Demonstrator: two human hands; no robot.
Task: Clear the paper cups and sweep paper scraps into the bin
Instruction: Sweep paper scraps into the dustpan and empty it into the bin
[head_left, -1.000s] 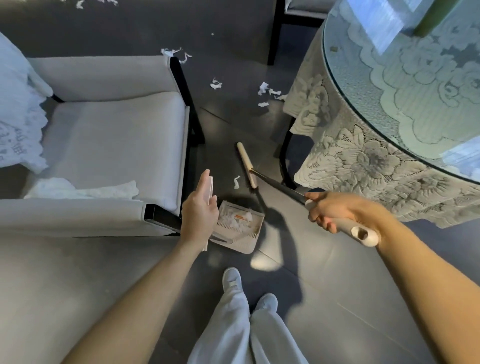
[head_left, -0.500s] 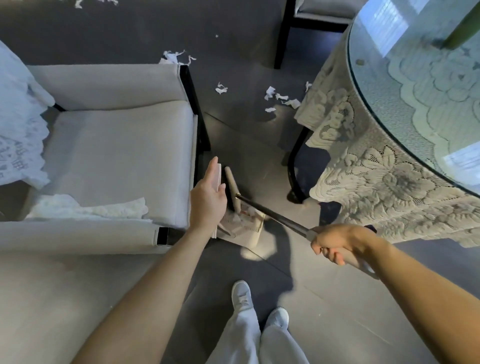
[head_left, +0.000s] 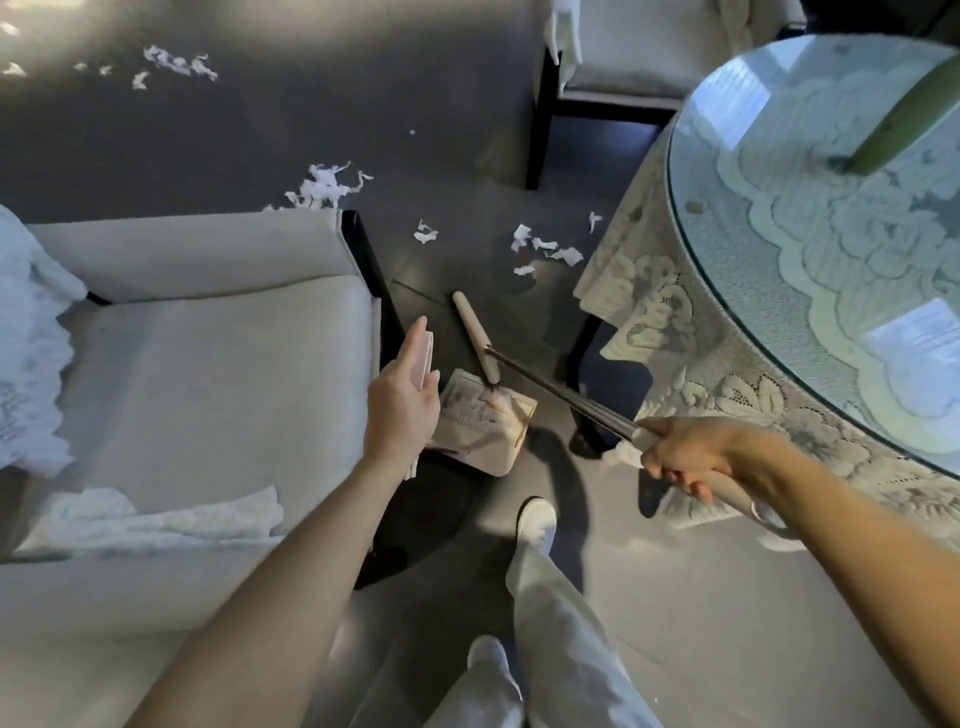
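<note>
Left hand (head_left: 402, 410) holds the dustpan (head_left: 488, 439) by its upright handle, fingers (head_left: 415, 340) laid long against it and closed on it. The pan sits on the floor beside the armchair (head_left: 208, 364), with paper in it. Right hand (head_left: 691, 452): fingers (head_left: 675, 475) clamped round the broom (head_left: 561, 391) shaft. The near end of the broom head rests at the pan mouth. Scraps (head_left: 543, 249) lie on the floor beyond the broom, near the lace-draped surface (head_left: 675, 364). More lie behind the armchair.

floor (head_left: 260, 130): dark grey tiles.
dustpan (head_left: 498, 447): resting on it, scraps inside.
broom (head_left: 475, 338): head at the dustpan's far edge.
paper scraps (head_left: 540, 249): scattered beyond the dustpan.
armchair (head_left: 208, 364): left of the dustpan.
</note>
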